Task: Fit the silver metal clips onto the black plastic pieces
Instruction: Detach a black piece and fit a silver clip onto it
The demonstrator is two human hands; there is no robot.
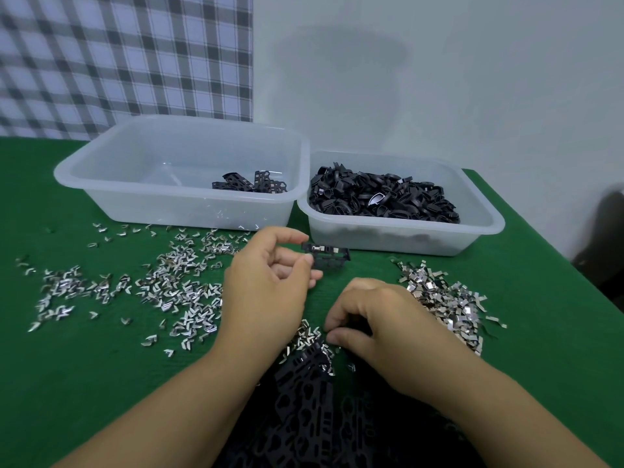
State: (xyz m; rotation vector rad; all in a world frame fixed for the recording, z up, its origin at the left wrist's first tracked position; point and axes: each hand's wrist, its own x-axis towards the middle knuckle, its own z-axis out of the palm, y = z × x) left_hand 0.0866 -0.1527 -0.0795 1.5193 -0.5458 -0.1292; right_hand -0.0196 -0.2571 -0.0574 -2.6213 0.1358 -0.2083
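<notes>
Above the green table (pixel 101 383), a black plastic piece (pixel 326 256) (something silvery shows on its top edge) is pinched at its left end by the left hand (pixel 266 282). The right hand (pixel 381 319) curls down onto loose silver clips (pixel 309 336) beside a heap of black pieces (pixel 304 400); whether it grips one, I cannot tell. Behind stand two clear tubs (pixel 182 197).
</notes>
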